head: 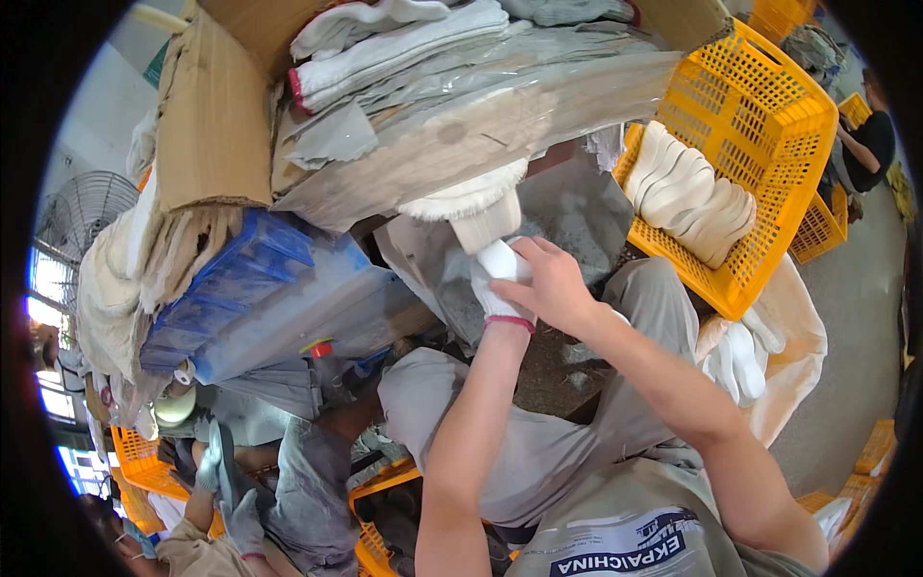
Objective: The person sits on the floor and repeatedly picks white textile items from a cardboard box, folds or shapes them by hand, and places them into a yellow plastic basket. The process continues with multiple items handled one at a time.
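My left hand (505, 285), in a white knit glove with a red cuff, is closed around a smooth white piece (499, 260). My bare right hand (554, 283) grips the same piece from the right, fingers over its top and thumb towards the glove. The piece's lower part is hidden in the hands. Just above it is a cream, block-like part (489, 222) below a frayed white cloth edge, perhaps a buffing wheel (469, 195); whether the piece touches it I cannot tell. A yellow plastic basket (782, 137) at the upper right holds a row of curved cream pieces (689, 195).
Worn cardboard (213, 115) and white knit gloves (404, 54) lie above. A blue machine housing (288, 310) with a red button (321, 350) stands left. White pieces (743, 364) lie on cloth at right. A gloved co-worker (216, 541) sits lower left; another person (869, 148) is far right.
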### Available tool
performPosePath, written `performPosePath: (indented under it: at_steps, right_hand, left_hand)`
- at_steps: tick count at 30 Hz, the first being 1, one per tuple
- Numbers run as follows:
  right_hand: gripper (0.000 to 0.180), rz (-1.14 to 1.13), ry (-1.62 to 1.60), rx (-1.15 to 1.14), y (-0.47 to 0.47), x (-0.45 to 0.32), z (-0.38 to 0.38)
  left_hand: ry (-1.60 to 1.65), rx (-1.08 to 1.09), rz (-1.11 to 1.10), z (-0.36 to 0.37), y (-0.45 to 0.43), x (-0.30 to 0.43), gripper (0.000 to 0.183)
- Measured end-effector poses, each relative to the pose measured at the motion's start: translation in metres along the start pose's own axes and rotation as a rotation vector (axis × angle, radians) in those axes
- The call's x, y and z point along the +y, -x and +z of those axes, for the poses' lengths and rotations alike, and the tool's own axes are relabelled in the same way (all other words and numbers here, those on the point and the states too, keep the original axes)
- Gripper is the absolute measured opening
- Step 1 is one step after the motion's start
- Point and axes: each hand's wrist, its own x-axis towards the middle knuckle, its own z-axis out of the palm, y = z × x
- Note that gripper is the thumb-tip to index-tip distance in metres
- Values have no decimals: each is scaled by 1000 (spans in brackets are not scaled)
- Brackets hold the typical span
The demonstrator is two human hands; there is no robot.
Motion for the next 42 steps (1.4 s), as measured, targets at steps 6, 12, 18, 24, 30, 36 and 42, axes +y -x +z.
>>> performPosePath:
  at_steps: [6, 12, 18, 24, 30, 36, 42]
  right_hand:
    - [40, 36, 168, -325, 43, -35, -26]
    - [25, -152, 161, -16, 6, 1, 7]
    - [43, -91, 117, 53, -6, 1, 30]
    - [72, 489, -365, -651, -18, -30, -38]
    - [62, 727, -939, -381, 31, 22, -61]
    - [52, 337, -455, -382, 11, 57, -88]
    - [23, 590, 404, 554, -31, 353, -350]
  left_hand:
    - [-143, 411, 216, 32, -39, 31, 41]
    - [-121, 125, 216, -20, -36, 3, 37]
    - [-126, 21, 33, -25, -56, 20, 42]
    - [-164, 282, 239, -4, -29, 43, 34]
    - [-186, 301, 372, 43, 2, 61, 52]
    - [-602, 4, 216, 53, 36, 24, 55]
    - [-1026, -96, -185, 112, 65, -224, 53]
